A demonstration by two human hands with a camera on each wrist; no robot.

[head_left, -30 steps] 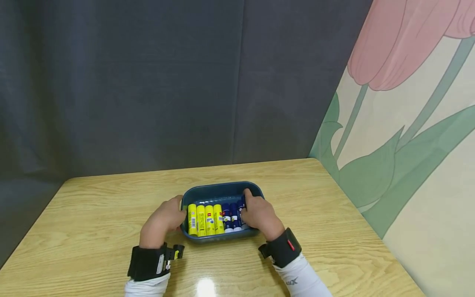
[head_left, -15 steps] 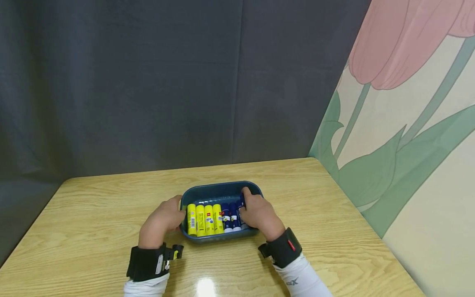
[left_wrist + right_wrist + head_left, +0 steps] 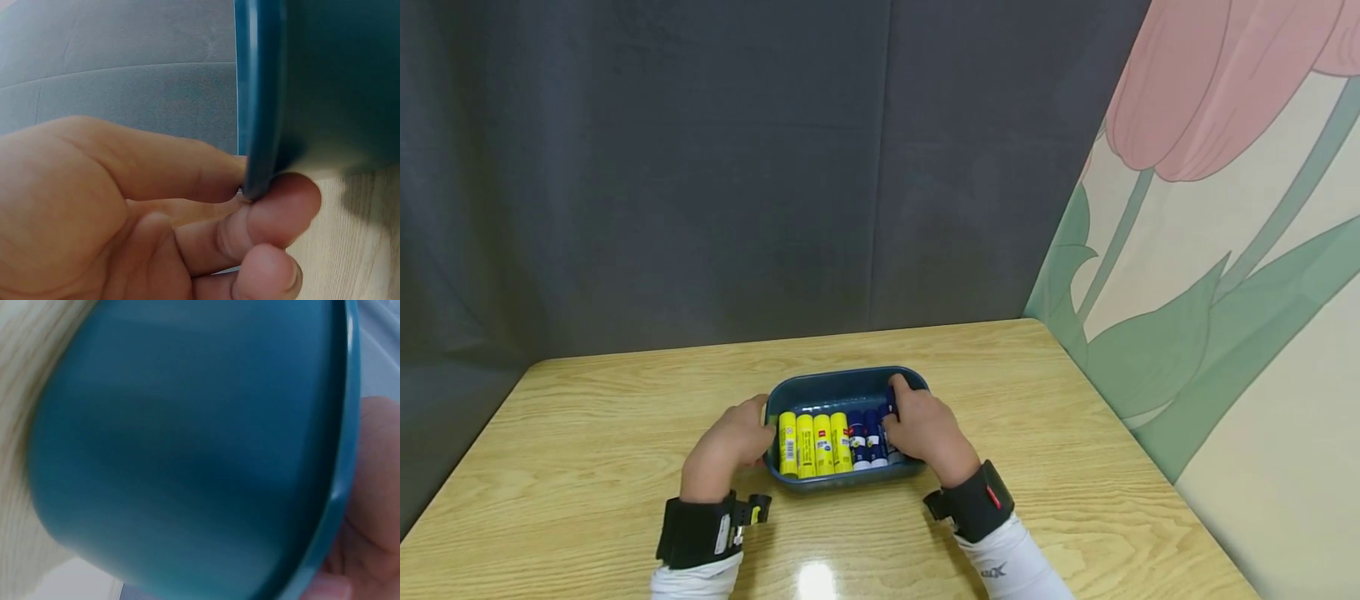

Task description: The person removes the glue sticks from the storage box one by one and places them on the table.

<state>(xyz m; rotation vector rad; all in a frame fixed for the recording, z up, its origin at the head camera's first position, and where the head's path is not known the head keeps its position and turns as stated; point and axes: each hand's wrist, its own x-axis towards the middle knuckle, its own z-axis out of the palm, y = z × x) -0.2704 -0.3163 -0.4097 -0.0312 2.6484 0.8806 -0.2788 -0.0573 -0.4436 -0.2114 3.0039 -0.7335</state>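
Observation:
A dark teal plastic basket stands on the wooden table, with its outer wall also filling much of the right wrist view. Several yellow glue sticks lie side by side in its left half, and dark blue glue sticks with white ends continue the row to the right. My left hand pinches the basket's left rim between thumb and fingers. Inside the right end, my right hand has its fingers curled at the rightmost blue glue stick, mostly hidden by the hand.
The light wooden tabletop extends around the basket on all sides. A dark grey curtain hangs behind the table's back edge. To the right is a wall painted with tulips.
Almost nothing moves. The right wrist shifts very slightly to the right, while the left hand, the basket and the row of glue sticks keep their places.

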